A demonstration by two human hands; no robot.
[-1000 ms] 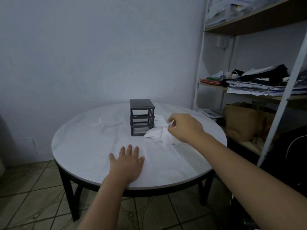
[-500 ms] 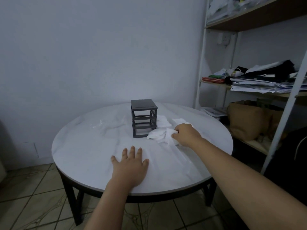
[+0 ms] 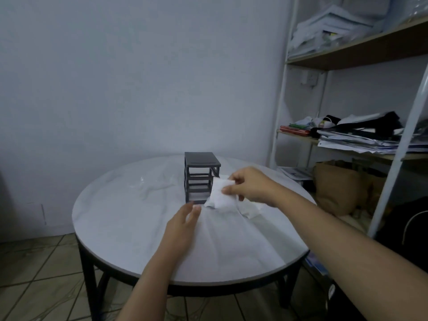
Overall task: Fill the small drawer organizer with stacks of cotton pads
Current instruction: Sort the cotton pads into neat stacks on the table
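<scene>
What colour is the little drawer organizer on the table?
Dark grey, nearly black; the organizer shows clearly in the head view.

No text, label, brand, number or sign can be read anywhere. The papers [image 3: 361, 141] stacked on the shelf [image 3: 370, 46] at the right are too blurred and small for any print to be made out, and so are the sheets on the lower shelf beside the table [image 3: 129, 228]. The dark drawer organizer [image 3: 200, 174] bears no visible marking, and the white pad [image 3: 218, 193] held in the right hand [image 3: 247, 184] is blank.
</scene>
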